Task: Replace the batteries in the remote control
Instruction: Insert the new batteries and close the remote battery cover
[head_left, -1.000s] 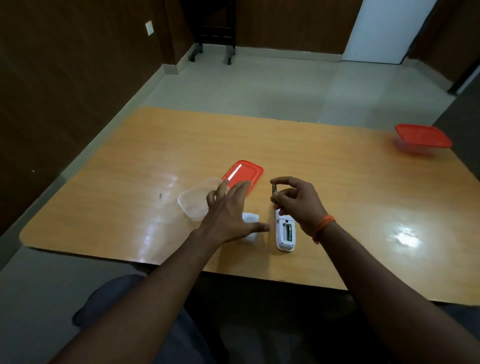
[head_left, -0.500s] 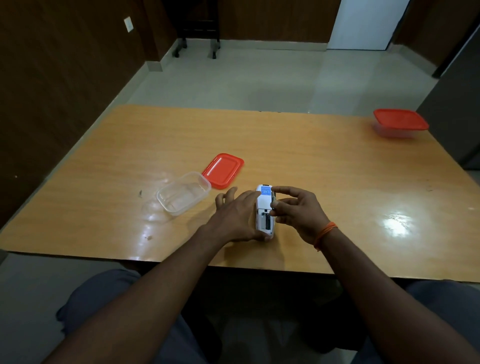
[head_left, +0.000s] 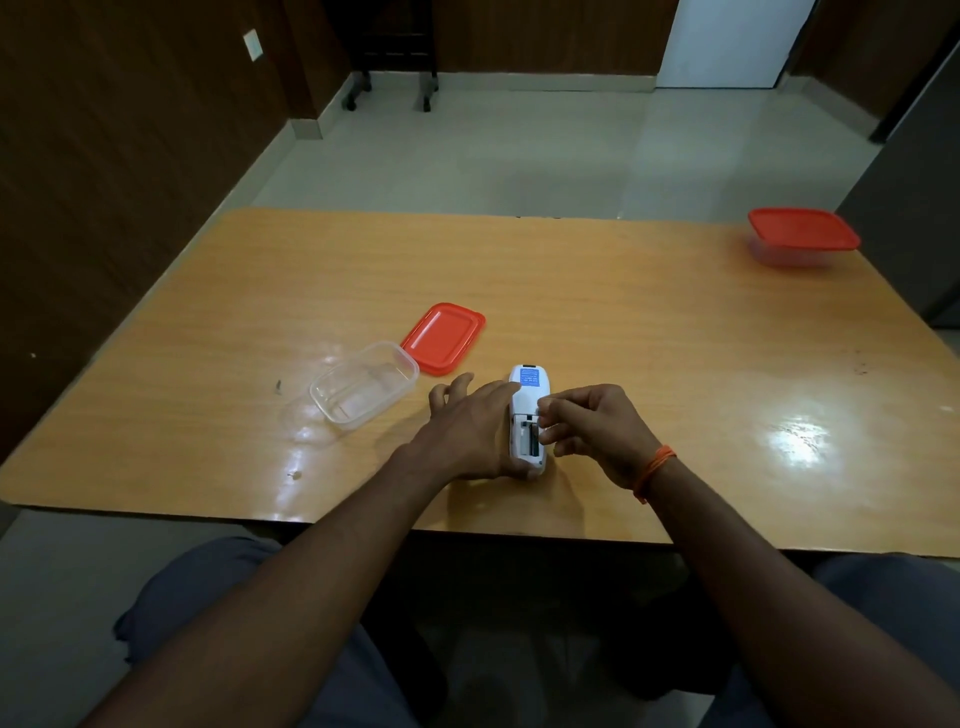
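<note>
The white remote control (head_left: 527, 387) lies back up on the wooden table (head_left: 623, 322), its battery compartment (head_left: 528, 439) uncovered, with a dark battery lying inside. My left hand (head_left: 470, 431) grips the remote's left side and near end, pressing it to the table. My right hand (head_left: 597, 431), with an orange wrist band, has its fingertips pinched together right at the compartment's upper right edge. The battery that they pinch is almost wholly hidden by the fingers.
An open clear plastic container (head_left: 411, 368) sits left of my hands, with its red lid (head_left: 443, 338) lying beside it. A second container with a red lid on (head_left: 802, 236) stands at the far right corner. The table's near edge is just below my wrists.
My left hand came off the table beside the clear container and took hold of the remote. My right hand lowered the battery from above the remote down to the compartment.
</note>
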